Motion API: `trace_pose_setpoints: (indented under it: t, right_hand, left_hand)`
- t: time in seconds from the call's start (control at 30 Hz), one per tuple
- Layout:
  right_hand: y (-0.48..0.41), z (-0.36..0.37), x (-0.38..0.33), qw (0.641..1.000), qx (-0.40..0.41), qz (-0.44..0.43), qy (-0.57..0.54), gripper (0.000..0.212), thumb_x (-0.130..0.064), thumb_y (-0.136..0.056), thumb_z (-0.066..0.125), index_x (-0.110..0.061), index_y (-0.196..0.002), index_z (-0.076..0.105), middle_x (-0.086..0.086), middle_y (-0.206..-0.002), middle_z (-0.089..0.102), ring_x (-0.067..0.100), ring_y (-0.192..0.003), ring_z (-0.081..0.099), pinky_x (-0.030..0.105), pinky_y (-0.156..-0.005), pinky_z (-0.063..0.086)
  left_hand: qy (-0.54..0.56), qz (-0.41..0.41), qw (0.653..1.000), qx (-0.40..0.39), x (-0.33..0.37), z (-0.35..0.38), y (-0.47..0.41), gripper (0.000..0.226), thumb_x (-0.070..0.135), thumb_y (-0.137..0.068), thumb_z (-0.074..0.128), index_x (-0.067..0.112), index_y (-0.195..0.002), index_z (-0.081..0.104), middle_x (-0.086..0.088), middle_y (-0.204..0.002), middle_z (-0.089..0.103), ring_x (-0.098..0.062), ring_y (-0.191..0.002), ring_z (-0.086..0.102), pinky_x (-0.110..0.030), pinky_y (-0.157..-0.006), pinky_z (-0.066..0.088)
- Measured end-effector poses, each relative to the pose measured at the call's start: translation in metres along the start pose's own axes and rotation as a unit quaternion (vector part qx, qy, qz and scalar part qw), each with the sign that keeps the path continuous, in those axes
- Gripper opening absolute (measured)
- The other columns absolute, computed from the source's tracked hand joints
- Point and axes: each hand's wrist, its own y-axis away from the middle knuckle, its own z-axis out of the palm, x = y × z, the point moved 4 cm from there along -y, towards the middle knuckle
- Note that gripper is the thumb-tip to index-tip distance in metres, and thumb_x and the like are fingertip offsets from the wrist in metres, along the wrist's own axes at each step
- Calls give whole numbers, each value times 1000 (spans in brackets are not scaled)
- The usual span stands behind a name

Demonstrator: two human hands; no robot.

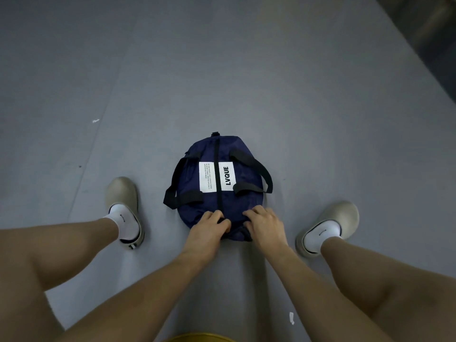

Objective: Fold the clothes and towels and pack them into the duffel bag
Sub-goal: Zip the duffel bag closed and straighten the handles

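The grey floor (246, 70) takes up most of the view, with seams running across it. The person's bare legs spread wide on either side, knees bent. Between the feet sits the navy bag (232, 203), zipped along its top and bulging, its length pointing away from the person. Both forearms reach down and forward, converging on the near end of the bag.

The left hand (209, 225) lies knuckles up, its fingers curled down over the end of the dark zip strip, gripping there. The right hand (265, 224) sits just beside it, also knuckles up, fingers bent and bunched into the navy cloth at the same end. What exactly the fingertips hold under there I cannot tell.

Two black handles (261, 169) droop off either side of the bag. A white label (206, 177) reading LVQUE straddles the zip. Pale shoes (122, 193) over white socks (123, 220) stand flat, well apart from the bag. A small white scrap (292, 318) lies near the right leg.
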Motion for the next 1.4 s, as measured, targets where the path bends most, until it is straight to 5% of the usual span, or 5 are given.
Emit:
trace_pose_setpoints:
  t: [0.33, 0.7, 0.97, 1.17, 1.4]
  right_hand:
    - [10, 31, -92, 969, -95, 131, -187, 25, -35, -91, 59, -15, -76, 62, 4, -81, 70, 28, -82, 64, 36, -70, 50]
    - [3, 80, -195, 907, -123, 130, -382, 44, -13, -98, 55, -26, -139, 58, -6, -127, 66, 14, -116, 61, 32, -102, 48]
    - [14, 98, -147, 941, -105, 133, -292, 30, -26, -95, 67, -19, -123, 68, -5, -112, 70, 11, -100, 64, 22, -85, 47]
    - [7, 97, -155, 947, -79, 135, -279, 24, -36, -92, 69, -25, -113, 67, -8, -101, 68, 9, -90, 63, 25, -77, 48]
    - [7, 106, -169, 916, -65, 158, -362, 30, -30, -91, 70, -28, -119, 60, -8, -104, 62, 7, -93, 60, 26, -81, 52]
  left_hand:
    - [-68, 78, 995, 17, -71, -49, 0, 49, -10, -49, 74, 18, -77, 47, -1, -96, 53, -19, -89, 41, -26, -45, 32]
    - [-84, -28, 988, 126, -174, -97, 34, 26, -8, -67, 76, 14, -78, 67, -6, -106, 66, -23, -111, 50, -13, -87, 26]
    - [44, -186, 977, 91, -146, -63, 75, 8, 25, -91, 67, 27, -98, 66, 0, -167, 6, -25, -111, 59, -37, -88, 54]
    - [-92, -37, 993, 68, -126, -71, 67, 23, 28, -92, 65, 23, -113, 56, -3, -115, 57, -24, -81, 59, -35, -58, 50]
    - [9, -179, 983, -32, -147, -46, 58, 26, 42, -99, 53, 28, -120, 50, 3, -96, 69, -21, -82, 66, -36, -69, 53]
